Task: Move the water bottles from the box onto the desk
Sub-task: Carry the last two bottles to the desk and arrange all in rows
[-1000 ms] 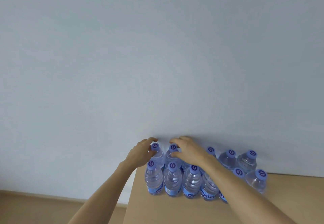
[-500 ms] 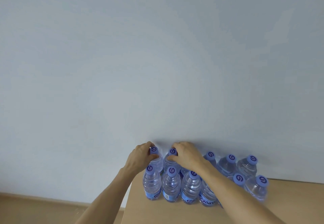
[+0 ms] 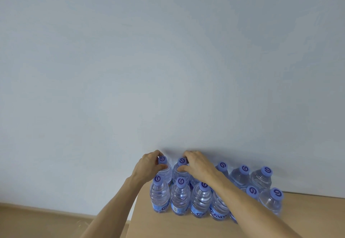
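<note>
Pale blue-grey wall fills most of the view, with a light wooden bench [image 3: 186, 226] at the bottom right and a tan floor strip at the lower left.

Clear plastic water bottles with purple caps stand upright on the bench in two rows running left to right, packed close against the wall. No box is in view.

Both hands reach forward over the near row to the far row, at its left end. The left hand [image 3: 147, 167] curls around the neck of the far-left bottle [image 3: 164, 172], thumb on the near side and fingers behind, just under its purple cap [image 3: 162, 159]. The right hand [image 3: 197, 165] wraps the neck of the next bottle to the right [image 3: 180, 172] in the same way, its forearm crossing above several near-row bottles [image 3: 180, 198].

Each bottle's long axis is vertical, directly beneath its hand, so each hand is nearest its own bottle. These two look set down among the rest, so the likely next move is to let go and draw back. The arms would need to rise clear of the near-row caps, since a dragged forearm could tip them.
</note>
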Motion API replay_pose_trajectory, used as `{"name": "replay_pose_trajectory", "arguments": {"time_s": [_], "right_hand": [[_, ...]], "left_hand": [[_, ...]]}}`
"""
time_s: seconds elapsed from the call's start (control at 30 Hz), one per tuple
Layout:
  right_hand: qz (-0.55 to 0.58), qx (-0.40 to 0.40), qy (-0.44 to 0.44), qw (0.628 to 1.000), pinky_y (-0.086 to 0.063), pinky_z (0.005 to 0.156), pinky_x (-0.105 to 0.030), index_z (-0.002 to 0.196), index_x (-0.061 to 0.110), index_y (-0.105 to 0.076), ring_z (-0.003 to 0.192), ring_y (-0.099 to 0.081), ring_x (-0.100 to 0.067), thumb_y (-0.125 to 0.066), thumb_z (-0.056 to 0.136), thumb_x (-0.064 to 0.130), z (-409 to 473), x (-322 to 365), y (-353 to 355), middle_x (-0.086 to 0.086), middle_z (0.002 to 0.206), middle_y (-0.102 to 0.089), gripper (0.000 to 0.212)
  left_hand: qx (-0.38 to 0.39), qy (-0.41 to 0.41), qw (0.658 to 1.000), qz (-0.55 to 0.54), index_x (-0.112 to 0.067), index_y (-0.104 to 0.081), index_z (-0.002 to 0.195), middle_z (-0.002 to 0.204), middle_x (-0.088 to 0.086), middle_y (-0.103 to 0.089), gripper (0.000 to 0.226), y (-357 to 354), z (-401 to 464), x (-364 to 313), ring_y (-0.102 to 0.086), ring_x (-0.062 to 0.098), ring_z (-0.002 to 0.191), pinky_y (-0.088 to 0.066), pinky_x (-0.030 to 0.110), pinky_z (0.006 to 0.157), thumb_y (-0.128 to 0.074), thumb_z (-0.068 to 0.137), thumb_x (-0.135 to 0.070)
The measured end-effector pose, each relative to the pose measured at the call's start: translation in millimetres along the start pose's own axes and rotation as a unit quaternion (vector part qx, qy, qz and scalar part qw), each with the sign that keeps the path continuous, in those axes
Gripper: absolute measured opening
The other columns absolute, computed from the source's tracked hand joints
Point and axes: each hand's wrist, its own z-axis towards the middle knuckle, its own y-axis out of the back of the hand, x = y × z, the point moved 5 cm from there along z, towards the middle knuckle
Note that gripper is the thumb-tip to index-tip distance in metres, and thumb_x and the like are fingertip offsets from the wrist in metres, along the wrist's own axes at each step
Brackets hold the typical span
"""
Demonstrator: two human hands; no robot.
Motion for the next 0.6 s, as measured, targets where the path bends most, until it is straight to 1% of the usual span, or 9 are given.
{"name": "replay_pose_trajectory", "arguments": {"time_s": [0.07,0.13,0.23,0.3,0.37,0.43,0.5,0.57,0.6], "right_hand": [[-0.015,-0.014,0.005,1.000,-0.044,0.070,-0.033,0.095,0.006,-0.056,0.086,-0.055,-0.023,-0.070,0.085,0.043,0.2,1.3,-1.8,-0.005,0.094,-0.060,0.040],[0.000,-0.025,0.021,0.999,-0.041,0.067,-0.033,0.092,0.006,-0.057,0.080,-0.053,-0.023,-0.069,0.087,0.038,-0.4,4.0,-1.7,-0.004,0.086,-0.058,0.035],[0.031,-0.021,0.038,0.999,-0.041,0.065,-0.035,0.091,0.008,-0.058,0.075,-0.051,-0.023,-0.069,0.088,0.029,-0.1,2.9,-0.1,-0.001,0.079,-0.054,0.024],[0.041,-0.021,0.041,0.998,-0.043,0.066,-0.035,0.093,0.010,-0.061,0.074,-0.053,-0.022,-0.071,0.086,0.029,-0.2,1.6,2.1,0.000,0.078,-0.055,0.023],[0.047,-0.025,0.043,0.998,-0.046,0.067,-0.035,0.098,0.012,-0.063,0.075,-0.054,-0.022,-0.072,0.085,0.031,0.0,0.2,2.4,0.000,0.080,-0.058,0.024],[0.054,-0.021,0.043,0.997,-0.049,0.071,-0.035,0.106,0.015,-0.064,0.081,-0.058,-0.021,-0.071,0.086,0.032,-0.6,-1.7,1.8,-0.001,0.087,-0.063,0.027],[0.057,-0.008,0.043,0.997,-0.051,0.082,-0.034,0.119,0.017,-0.062,0.096,-0.062,-0.021,-0.070,0.087,0.034,-3.0,-6.3,2.4,-0.002,0.105,-0.068,0.037],[0.069,0.004,0.043,0.997,-0.050,0.094,-0.032,0.130,0.018,-0.057,0.112,-0.061,-0.018,-0.071,0.086,0.035,-8.8,-14.3,7.3,-0.002,0.123,-0.065,0.049],[0.079,0.010,0.040,0.996,-0.047,0.098,-0.027,0.134,0.017,-0.055,0.117,-0.059,-0.014,-0.072,0.086,0.034,-12.6,-19.9,11.3,-0.001,0.129,-0.063,0.053]], "left_hand": [[0.001,0.003,1.000,-0.002,-0.021,-0.058,0.104,0.087,-0.006,-0.060,0.030,0.2,-0.2,-0.1,-0.055,0.015,0.074,-0.038,0.019,0.058,-0.072,0.081,-0.035],[0.002,0.004,1.000,-0.005,-0.021,-0.058,0.103,0.087,-0.006,-0.060,0.030,0.2,-0.6,0.0,-0.055,0.014,0.073,-0.037,0.018,0.057,-0.072,0.081,-0.035],[0.004,0.006,1.000,-0.010,-0.021,-0.058,0.102,0.086,-0.005,-0.061,0.029,-0.6,-0.6,0.5,-0.054,0.013,0.069,-0.038,0.019,0.057,-0.072,0.081,-0.035],[0.006,0.009,1.000,-0.010,-0.021,-0.058,0.101,0.086,-0.005,-0.061,0.028,-0.5,-0.6,0.5,-0.055,0.012,0.066,-0.041,0.021,0.058,-0.073,0.081,-0.034],[0.007,0.009,1.000,-0.010,-0.020,-0.058,0.101,0.086,-0.005,-0.061,0.028,0.0,-1.2,-0.1,-0.056,0.012,0.067,-0.043,0.022,0.058,-0.072,0.081,-0.034],[0.006,0.006,1.000,-0.002,-0.020,-0.058,0.101,0.088,-0.005,-0.062,0.028,0.2,-2.0,-1.3,-0.057,0.015,0.073,-0.047,0.026,0.063,-0.071,0.081,-0.034],[0.013,0.007,1.000,0.012,-0.022,-0.057,0.103,0.091,-0.006,-0.062,0.029,0.4,-2.0,-2.0,-0.058,0.017,0.079,-0.050,0.031,0.069,-0.069,0.082,-0.037],[0.027,0.009,0.998,0.052,-0.026,-0.056,0.107,0.097,-0.008,-0.060,0.031,2.5,-1.4,-4.2,-0.058,0.019,0.086,-0.049,0.032,0.071,-0.066,0.083,-0.042],[0.029,0.001,0.996,0.087,-0.027,-0.055,0.111,0.102,-0.009,-0.058,0.034,4.1,-1.1,-7.1,-0.057,0.019,0.090,-0.047,0.031,0.072,-0.065,0.083,-0.045]]}}
